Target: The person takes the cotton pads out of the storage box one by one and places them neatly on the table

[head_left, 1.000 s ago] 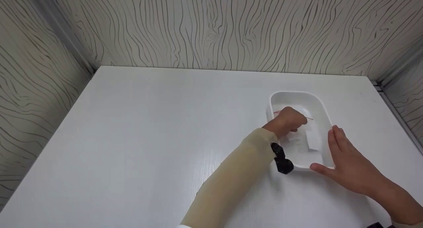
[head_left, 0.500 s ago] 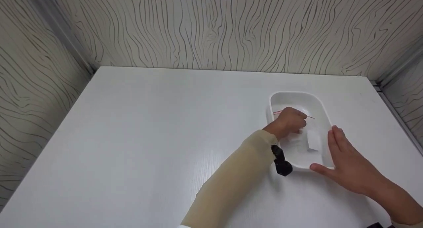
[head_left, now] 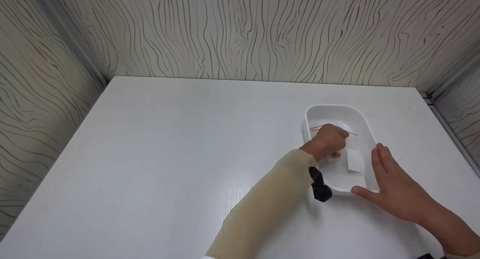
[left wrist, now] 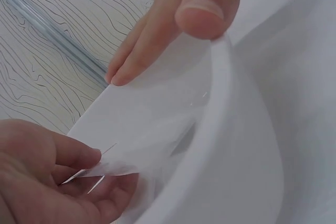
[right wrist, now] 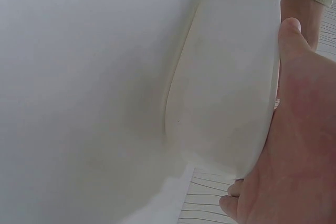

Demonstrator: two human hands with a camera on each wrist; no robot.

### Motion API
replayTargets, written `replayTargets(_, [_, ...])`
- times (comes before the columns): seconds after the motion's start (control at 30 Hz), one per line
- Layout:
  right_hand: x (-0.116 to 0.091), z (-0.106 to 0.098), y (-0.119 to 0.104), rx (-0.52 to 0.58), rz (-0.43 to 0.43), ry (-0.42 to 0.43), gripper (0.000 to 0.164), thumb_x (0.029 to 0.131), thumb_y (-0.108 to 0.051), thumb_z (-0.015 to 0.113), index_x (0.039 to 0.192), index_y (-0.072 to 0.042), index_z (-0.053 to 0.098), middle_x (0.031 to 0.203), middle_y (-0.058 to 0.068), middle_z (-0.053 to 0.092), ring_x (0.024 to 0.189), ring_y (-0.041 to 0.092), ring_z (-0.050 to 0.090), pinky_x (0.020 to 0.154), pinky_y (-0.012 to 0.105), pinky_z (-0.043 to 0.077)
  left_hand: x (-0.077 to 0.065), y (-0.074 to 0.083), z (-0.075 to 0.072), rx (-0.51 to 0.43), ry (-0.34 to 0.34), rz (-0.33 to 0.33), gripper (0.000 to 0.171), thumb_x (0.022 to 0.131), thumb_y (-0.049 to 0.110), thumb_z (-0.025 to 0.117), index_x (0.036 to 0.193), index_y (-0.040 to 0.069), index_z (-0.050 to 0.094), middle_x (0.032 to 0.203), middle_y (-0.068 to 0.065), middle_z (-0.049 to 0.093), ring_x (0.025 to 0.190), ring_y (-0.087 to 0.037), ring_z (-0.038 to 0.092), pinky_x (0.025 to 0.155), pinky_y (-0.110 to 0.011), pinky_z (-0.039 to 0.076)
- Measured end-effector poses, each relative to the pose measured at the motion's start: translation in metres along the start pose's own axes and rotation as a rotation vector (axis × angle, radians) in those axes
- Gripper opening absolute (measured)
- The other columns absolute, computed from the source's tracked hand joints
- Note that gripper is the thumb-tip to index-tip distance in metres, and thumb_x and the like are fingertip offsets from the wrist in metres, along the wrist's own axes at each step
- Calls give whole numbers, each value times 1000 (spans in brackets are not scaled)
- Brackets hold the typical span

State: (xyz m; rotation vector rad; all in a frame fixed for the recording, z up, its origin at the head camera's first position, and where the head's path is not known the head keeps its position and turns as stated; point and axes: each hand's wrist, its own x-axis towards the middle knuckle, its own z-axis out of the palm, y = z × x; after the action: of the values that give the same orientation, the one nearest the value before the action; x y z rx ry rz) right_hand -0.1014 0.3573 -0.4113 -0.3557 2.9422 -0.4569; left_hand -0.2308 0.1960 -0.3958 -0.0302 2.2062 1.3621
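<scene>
Left hand, one: down inside white container, fingers curled and thumb closed inward, with hold of clear film, apparently by an edge; firmness of pinch impossible to tell. Right hand, one: fingers straight along outer wall, thumb spread to near rim, gripping nothing, braced against container. White container, one: rounded corners, upright on tabletop, toward its right side. Clear film, thin, sheet or bag uncertain: inside container, largely hidden by left hand in head view. Red lines, thin: visible on both sides of left hand, probably belonging to film. White slip, one: within container, just beside left hand, between it and right hand. Handling notes, by judgement: light, slippery stock, best pinched between thumb and fingertips rather than balled in palm; best moved slowly by its edge, clear of white slip so as not to drag or crease either; right hand best used flat, with only enough pressure against sliding, not enough to bow container wall
</scene>
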Motion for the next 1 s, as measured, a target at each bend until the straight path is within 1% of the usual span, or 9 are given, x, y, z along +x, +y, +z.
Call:
replayTargets(0.03, [0,0,0,0,1,0,115,96,-56,65,156,11,-7,165,23,-20,152,43,-13,118,67,9,0,0,0,-12,-1,-6,39,94,0,64,122,24,76,117,15,69,75,-7,58,53,-22,46])
replayTargets(0.1, [1,1,0,-3,2,0,115,95,-56,65,156,11,-7,165,24,-19,152,43,-13,118,66,9,-1,0,-1,-25,-5,3,41,94,-3,63,124,23,75,119,15,69,81,-7,60,54,-23,50])
replayTargets(0.23, [1,1,1,-4,0,-2,115,96,-56,64,156,11,-7,165,24,-19,152,43,-13,119,65,7,-3,-1,-2,-19,-12,38,45,92,-5,64,127,21,74,120,14,69,91,-5,61,60,-23,55])
replayTargets(0.33, [1,1,2,-5,-1,-3,115,96,-56,64,155,11,-7,165,24,-19,152,43,-13,120,64,6,-4,-2,-1,-10,-5,69,45,90,-6,65,127,19,73,119,13,70,93,-4,61,63,-22,56])
replayTargets(0.47, [1,0,1,-6,6,-8,115,96,-57,64,155,11,-7,165,25,-20,152,44,-13,119,66,8,-5,-3,-1,-29,11,96,44,89,-7,67,124,18,74,115,12,71,88,-5,61,64,-21,57])
replayTargets(0.7, [2,0,0,-9,13,-12,116,95,-58,64,155,11,-7,165,25,-19,152,44,-13,116,69,12,-7,-4,-1,-84,6,109,42,88,-7,70,123,16,74,114,11,70,84,-6,60,65,-21,58])
replayTargets(0.87, [0,1,2,-3,-16,19,115,95,-54,66,156,11,-6,165,25,-18,153,43,-12,118,67,11,-8,-4,-1,-145,-5,138,43,86,-11,68,122,12,74,111,9,70,80,-6,60,64,-23,58])
replayTargets(1.0, [0,1,3,-1,-29,28,114,95,-53,67,156,11,-6,165,25,-18,153,42,-12,119,65,9,-9,-4,-1,-131,4,132,42,86,-9,69,121,13,75,110,10,70,80,-6,60,64,-21,57])
